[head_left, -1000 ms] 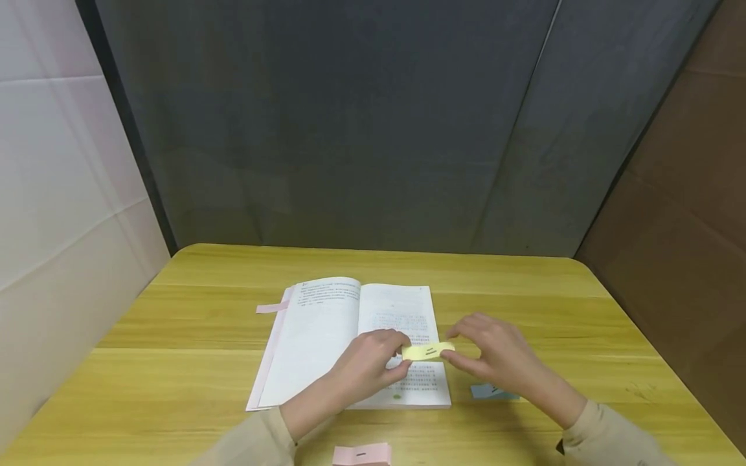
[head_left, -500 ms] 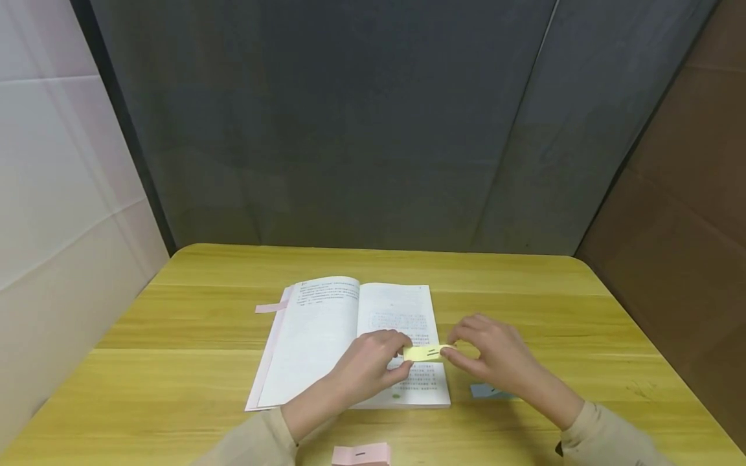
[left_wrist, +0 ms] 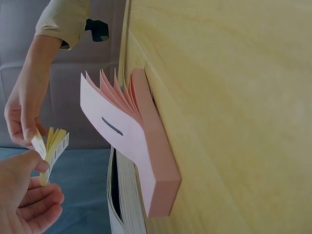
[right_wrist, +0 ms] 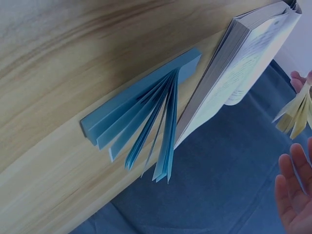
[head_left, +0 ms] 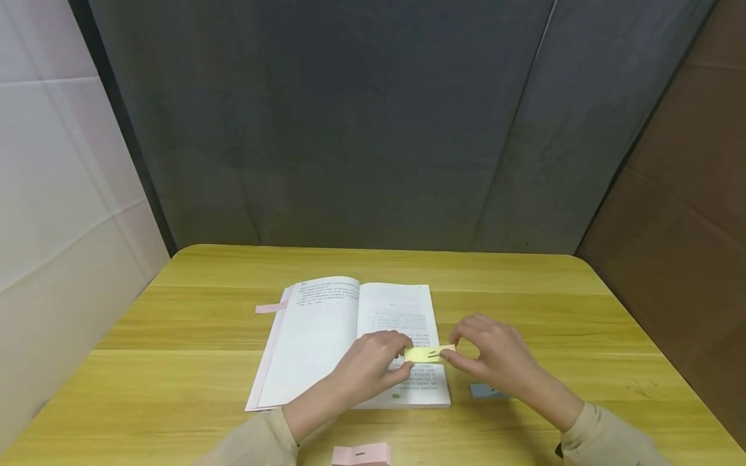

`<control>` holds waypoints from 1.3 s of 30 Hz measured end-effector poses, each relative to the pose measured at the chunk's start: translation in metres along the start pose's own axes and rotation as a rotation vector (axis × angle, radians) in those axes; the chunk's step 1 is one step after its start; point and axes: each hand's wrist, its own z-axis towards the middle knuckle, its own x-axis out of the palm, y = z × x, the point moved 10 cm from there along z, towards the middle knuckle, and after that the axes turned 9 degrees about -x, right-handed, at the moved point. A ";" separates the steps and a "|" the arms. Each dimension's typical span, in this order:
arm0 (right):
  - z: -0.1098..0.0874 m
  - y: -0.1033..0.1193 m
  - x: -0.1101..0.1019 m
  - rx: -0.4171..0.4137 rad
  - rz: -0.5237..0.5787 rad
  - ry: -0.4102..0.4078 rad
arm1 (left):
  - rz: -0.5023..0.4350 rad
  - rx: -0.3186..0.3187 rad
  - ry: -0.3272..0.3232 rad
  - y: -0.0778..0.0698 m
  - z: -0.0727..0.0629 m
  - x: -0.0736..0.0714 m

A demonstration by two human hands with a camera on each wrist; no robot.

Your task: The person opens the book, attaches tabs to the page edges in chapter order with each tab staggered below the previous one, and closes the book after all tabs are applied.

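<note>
Over the right page of an open book (head_left: pixel 315 353), both hands hold a small yellow sticky note pad (head_left: pixel 421 355). My left hand (head_left: pixel 373 361) pinches its left end between thumb and fingers. At the other end my right hand (head_left: pixel 492 349) has thumb and forefinger on the sheets. Short dark marks show on the top sheet. The left wrist view shows the yellow sheets (left_wrist: pixel 54 144) fanned apart between the hands. Seen from the right wrist, the yellow pad (right_wrist: pixel 296 117) hangs fanned, partly cut off by the frame edge.
A pink sticky note pad (head_left: pixel 361 454) lies at the table's front, its sheets lifted. Right of the book, under the right wrist, lies a blue sticky note pad (head_left: pixel 487 391). One pink strip (head_left: pixel 271 309) sticks out from the book's left edge. The wooden table (head_left: pixel 175 362) surrounds them.
Both hands stay nearly in place, the right fingers shifting very slightly to the right. The yellow strip's top sheet lies straighter, and its dark marks have moved a little to the right.
</note>
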 end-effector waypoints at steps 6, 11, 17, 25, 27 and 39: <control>0.000 0.001 0.001 -0.003 -0.011 0.000 | -0.001 -0.004 -0.001 0.000 0.000 0.000; 0.000 0.001 0.002 -0.015 -0.040 0.016 | -0.006 -0.007 0.011 0.000 0.000 0.002; 0.001 0.009 0.000 -0.088 -0.077 -0.011 | -0.004 -0.017 0.030 0.001 0.001 0.005; 0.002 0.016 -0.003 -0.157 -0.131 -0.046 | -0.033 -0.024 0.048 0.002 0.001 0.008; 0.002 0.017 -0.002 -0.154 -0.123 -0.045 | -0.035 -0.024 0.044 0.002 0.001 0.008; 0.007 0.028 -0.003 -0.194 -0.081 -0.081 | -0.023 -0.019 0.042 0.000 0.000 0.010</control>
